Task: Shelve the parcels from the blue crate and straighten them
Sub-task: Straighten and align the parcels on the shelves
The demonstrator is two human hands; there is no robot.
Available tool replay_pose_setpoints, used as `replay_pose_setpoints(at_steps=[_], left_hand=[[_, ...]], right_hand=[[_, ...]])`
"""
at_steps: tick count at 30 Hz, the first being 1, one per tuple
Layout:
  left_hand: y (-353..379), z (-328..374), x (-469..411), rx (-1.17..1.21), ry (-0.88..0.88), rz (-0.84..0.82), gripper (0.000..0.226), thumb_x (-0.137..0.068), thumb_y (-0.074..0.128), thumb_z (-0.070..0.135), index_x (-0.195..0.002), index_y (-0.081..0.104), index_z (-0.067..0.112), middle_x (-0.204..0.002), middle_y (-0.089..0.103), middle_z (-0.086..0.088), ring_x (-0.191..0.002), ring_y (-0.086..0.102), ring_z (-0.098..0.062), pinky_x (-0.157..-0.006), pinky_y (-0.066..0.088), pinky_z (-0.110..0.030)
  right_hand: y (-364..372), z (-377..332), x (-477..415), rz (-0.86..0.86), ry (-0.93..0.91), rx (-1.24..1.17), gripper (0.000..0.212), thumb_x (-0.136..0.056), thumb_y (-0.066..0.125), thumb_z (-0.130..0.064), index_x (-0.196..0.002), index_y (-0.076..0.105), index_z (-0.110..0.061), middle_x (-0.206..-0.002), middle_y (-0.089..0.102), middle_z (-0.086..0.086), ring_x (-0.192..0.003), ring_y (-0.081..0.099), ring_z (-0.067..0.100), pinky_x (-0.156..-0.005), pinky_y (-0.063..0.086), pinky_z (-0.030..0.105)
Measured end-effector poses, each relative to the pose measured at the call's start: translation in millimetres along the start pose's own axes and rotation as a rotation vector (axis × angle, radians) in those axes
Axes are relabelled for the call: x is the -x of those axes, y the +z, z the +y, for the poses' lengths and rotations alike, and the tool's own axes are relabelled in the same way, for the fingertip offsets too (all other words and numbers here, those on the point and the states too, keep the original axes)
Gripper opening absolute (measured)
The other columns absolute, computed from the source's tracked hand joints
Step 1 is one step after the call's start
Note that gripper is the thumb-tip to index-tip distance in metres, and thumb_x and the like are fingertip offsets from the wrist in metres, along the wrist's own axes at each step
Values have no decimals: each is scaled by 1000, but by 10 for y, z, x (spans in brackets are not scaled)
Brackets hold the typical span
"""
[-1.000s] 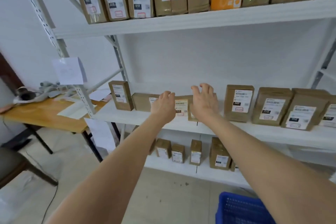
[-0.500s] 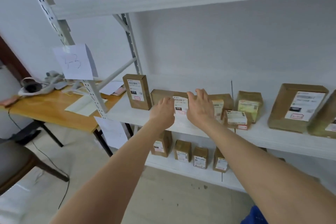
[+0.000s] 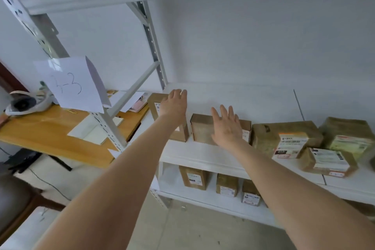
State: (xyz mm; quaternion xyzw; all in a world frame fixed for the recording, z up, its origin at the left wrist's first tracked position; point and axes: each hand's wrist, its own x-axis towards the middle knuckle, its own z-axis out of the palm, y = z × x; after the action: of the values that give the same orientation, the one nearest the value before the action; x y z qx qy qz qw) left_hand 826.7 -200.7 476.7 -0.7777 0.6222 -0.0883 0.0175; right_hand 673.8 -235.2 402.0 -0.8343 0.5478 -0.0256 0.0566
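Two hands at the parcels on a white metal shelf board [image 3: 203, 154] against a white wall [image 3: 243, 46].
The left hand [image 3: 173, 105], fingers straight, lies on the upright brown cardboard parcel [image 3: 155, 101] at the shelf's left end. The right hand [image 3: 228, 128], fingers spread, covers the lower brown parcel [image 3: 199, 128] just beside it. An orange wooden table [image 3: 50, 128] stands to the left.

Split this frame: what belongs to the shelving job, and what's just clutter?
Job:
- left hand on upright parcel
- right hand in front of low parcel
- labelled parcels further right
- middle shelf

Clutter:
- wooden desk
- paper sign marked 3-3
- loose papers
- chair
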Motion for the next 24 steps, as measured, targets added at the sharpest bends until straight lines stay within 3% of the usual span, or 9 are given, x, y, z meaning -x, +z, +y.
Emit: replay_pose_setpoints(at_steps=[5,11,15,24], left_hand=[[173,-314,-429,-94,70,-98,81,-90,54,10,-152,3,15,-158,9,-10,-147,4,-25,-118,12,-43],[333,-475,-633,-137,167,-124,66,-86,58,5,-143,27,12,-140,37,-10,-131,37,-28,-106,31,-47],[370,-548,-724,-127,185,-111,66,-83,61,2,-141,29,11,-138,38,-11,-130,38,-30,-110,29,-52],[462,-738,-836,-123,201,-63,64,-83,64,6,-138,31,12,-133,42,-10,-125,42,-29,-107,34,-50]], right_hand=[[192,-155,-257,-74,144,39,87,-91,57,-15,-153,-3,-29,-162,-2,5,-147,-7,39,-115,2,64],[290,-432,-422,-60,198,50,87,-86,58,-9,-153,7,-32,-157,19,4,-146,5,39,-111,2,70],[330,-570,-522,-53,218,29,89,-85,61,-8,-153,8,-31,-155,21,5,-145,5,40,-110,1,71],[346,-653,-661,-30,189,7,92,-80,64,-1,-151,13,-32,-151,26,2,-145,6,38,-111,1,70]])
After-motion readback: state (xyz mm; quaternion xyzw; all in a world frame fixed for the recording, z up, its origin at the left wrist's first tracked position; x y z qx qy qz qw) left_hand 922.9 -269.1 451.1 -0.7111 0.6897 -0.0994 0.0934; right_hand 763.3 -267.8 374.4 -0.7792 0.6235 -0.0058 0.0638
